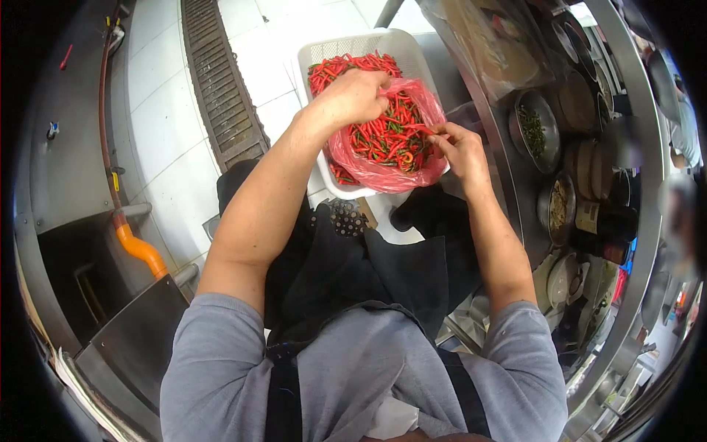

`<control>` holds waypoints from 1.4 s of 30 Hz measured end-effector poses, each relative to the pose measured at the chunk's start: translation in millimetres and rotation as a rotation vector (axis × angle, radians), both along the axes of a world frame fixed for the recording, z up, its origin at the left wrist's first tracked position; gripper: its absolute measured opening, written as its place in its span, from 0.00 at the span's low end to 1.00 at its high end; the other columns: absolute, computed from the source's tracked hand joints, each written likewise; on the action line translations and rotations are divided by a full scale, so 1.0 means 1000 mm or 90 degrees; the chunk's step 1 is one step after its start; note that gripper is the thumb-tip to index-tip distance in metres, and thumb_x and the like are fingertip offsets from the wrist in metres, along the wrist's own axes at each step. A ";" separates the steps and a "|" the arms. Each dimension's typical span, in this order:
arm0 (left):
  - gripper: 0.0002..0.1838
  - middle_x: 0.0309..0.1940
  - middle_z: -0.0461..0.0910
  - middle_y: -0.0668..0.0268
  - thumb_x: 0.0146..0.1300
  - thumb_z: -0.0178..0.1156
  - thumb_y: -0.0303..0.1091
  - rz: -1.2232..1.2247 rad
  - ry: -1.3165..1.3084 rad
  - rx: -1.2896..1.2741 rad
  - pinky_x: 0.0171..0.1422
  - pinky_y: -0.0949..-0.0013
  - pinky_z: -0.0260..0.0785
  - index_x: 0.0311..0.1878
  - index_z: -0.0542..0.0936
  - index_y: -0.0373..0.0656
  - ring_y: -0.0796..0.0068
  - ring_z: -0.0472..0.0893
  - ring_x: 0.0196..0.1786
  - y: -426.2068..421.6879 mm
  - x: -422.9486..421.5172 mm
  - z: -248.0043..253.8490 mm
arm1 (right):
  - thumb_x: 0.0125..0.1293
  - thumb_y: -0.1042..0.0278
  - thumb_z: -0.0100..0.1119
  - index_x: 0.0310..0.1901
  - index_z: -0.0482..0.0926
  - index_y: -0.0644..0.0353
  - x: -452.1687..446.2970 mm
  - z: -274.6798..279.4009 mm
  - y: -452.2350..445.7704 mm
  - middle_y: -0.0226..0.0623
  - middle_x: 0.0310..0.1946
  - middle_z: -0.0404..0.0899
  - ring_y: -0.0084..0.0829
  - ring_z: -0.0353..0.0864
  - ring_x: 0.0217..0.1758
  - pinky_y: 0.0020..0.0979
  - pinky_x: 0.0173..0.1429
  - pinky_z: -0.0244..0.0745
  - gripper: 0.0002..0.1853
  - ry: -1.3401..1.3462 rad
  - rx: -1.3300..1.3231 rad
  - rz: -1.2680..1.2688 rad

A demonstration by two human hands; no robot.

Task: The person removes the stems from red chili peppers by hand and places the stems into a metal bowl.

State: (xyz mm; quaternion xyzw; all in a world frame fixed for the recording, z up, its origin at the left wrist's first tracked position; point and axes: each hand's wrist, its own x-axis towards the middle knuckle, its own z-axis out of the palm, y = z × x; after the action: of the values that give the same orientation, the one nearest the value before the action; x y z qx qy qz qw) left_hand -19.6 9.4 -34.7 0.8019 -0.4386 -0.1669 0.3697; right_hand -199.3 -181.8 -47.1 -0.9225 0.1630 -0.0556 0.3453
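Observation:
A white plastic basket [317,53] stands in front of me, holding many small red chilies [340,66], a few of them green. Inside it an open red plastic bag [421,94] is spread, with more chilies [394,140] in it. My left hand [361,96] is over the bag's left rim, fingers curled down; what they hold is hidden. At the bag's right rim, my right hand [460,151] is closed, with a red chili [425,130] pinched between thumb and fingers.
On the right, a metal shelf carries a bowl of chopped greens [532,129] and another bowl of pale pieces [560,210]. A floor drain grate [221,81] runs along the white tiles [158,132]. To the left is an orange pipe [140,250] beside steel panels.

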 end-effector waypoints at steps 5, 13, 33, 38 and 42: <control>0.17 0.37 0.84 0.57 0.59 0.62 0.34 -0.116 0.149 0.001 0.47 0.67 0.76 0.49 0.79 0.35 0.69 0.84 0.42 -0.024 -0.020 -0.016 | 0.62 0.73 0.64 0.39 0.83 0.68 -0.004 0.014 0.006 0.30 0.24 0.81 0.16 0.74 0.22 0.21 0.28 0.69 0.08 -0.023 0.385 -0.141; 0.08 0.26 0.79 0.70 0.68 0.57 0.35 -0.035 0.494 -0.179 0.28 0.77 0.67 0.42 0.79 0.41 0.83 0.77 0.28 -0.059 -0.045 -0.020 | 0.63 0.65 0.65 0.41 0.84 0.64 -0.006 -0.006 0.002 0.30 0.23 0.81 0.17 0.72 0.19 0.25 0.26 0.70 0.11 -0.109 0.338 -0.127; 0.05 0.27 0.77 0.70 0.66 0.58 0.33 0.059 0.715 -0.210 0.31 0.77 0.66 0.35 0.76 0.44 0.82 0.76 0.28 -0.070 -0.044 -0.022 | 0.60 0.77 0.61 0.41 0.82 0.63 -0.015 0.020 0.024 0.40 0.35 0.81 0.39 0.83 0.35 0.35 0.40 0.76 0.08 -0.295 0.003 0.138; 0.05 0.28 0.77 0.69 0.62 0.59 0.31 -0.025 0.737 -0.158 0.31 0.77 0.67 0.39 0.76 0.41 0.80 0.76 0.29 -0.063 -0.041 -0.016 | 0.66 0.74 0.58 0.42 0.81 0.69 -0.016 0.013 0.015 0.32 0.25 0.80 0.18 0.77 0.24 0.22 0.29 0.73 0.08 -0.218 0.397 -0.132; 0.07 0.31 0.79 0.70 0.62 0.61 0.32 -0.179 0.554 -0.011 0.29 0.78 0.64 0.39 0.76 0.40 0.82 0.75 0.29 -0.059 -0.059 -0.016 | 0.67 0.73 0.58 0.42 0.82 0.68 -0.017 0.010 0.012 0.31 0.25 0.81 0.16 0.77 0.24 0.21 0.29 0.72 0.08 -0.210 0.371 -0.128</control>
State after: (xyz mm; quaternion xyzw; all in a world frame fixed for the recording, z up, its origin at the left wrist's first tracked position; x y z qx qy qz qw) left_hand -78.9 -49.9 -51.1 0.5868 -0.3488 -0.5331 0.4998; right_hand -216.4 -170.2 -37.3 -0.7430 0.2039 -0.1891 0.6087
